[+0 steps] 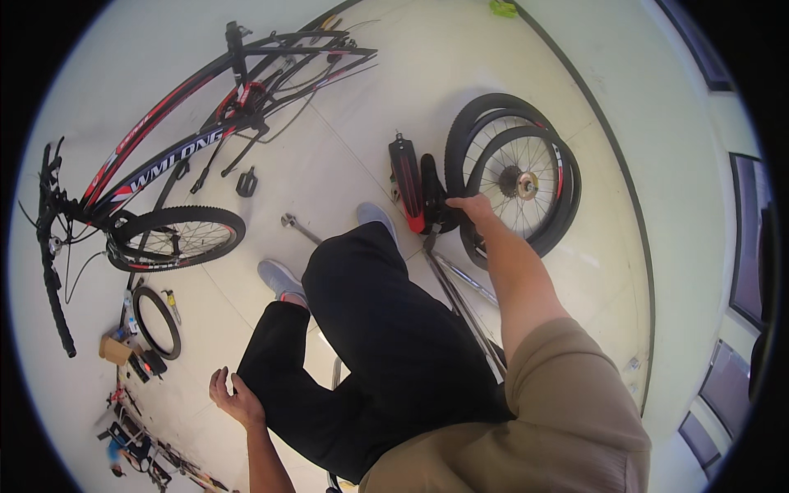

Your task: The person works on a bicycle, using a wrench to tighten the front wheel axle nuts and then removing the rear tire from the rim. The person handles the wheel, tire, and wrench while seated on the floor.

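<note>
Head view: as far as I can judge, assembly is partly complete; the frame (177, 168) stands along the left edge of the pale tiled floor (353, 148), with handlebar (49, 238) in place and a front wheel (174, 242) at the fork; the rear stays (349, 51) carry no wheel, no saddle shows on the frame, and one pedal (246, 182) lies loose, so these items appear outstanding. The sprocketed wheel (519, 185) is toward the floor's right edge, overlapped with a second tyre; my right hand (472, 209) reaches in between it and the saddle (431, 177), fingertips at the saddle's near end; whether it grips, I cannot tell. My left hand (238, 403) is empty, fingers loosely spread, beside my knee.

Materials noted: knobbly matt black rubber on the wheels; thin bright spokes; toothed, round metal sprockets; smooth black tubing with red and white panels; a long, tapering black-and-red part (407, 177) just beside the saddle; a slim, shiny metal wrench (302, 228) near my shoes.
</note>
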`<action>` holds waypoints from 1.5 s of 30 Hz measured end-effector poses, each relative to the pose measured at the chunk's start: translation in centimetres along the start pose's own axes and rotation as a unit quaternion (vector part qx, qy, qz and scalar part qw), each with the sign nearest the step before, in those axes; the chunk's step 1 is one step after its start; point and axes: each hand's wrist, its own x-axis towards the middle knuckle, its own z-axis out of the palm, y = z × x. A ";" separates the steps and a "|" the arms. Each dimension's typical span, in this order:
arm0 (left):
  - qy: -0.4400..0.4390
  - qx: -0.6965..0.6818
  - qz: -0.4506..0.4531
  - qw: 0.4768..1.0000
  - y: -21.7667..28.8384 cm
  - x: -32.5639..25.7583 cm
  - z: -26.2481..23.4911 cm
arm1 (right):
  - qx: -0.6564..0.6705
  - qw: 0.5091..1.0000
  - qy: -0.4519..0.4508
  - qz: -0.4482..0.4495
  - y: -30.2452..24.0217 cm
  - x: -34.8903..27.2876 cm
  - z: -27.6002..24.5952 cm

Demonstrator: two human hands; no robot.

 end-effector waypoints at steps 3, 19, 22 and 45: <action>-0.008 -0.011 -0.004 1.000 0.4 0.3 0.5 | 0.043 0.997 -0.030 0.051 0.4 -0.1 -1.7; 0.065 -0.092 -0.038 0.993 2.8 -0.4 1.8 | -0.117 0.990 0.037 -0.064 -1.0 -6.3 -15.1; 0.115 -0.113 -0.047 0.986 2.5 -0.3 1.6 | -0.185 0.964 0.096 -0.166 -4.1 -6.6 -20.2; 0.261 -0.175 -0.058 0.948 0.8 -3.6 1.3 | -0.480 0.704 -0.066 -0.520 -34.7 -40.9 -5.1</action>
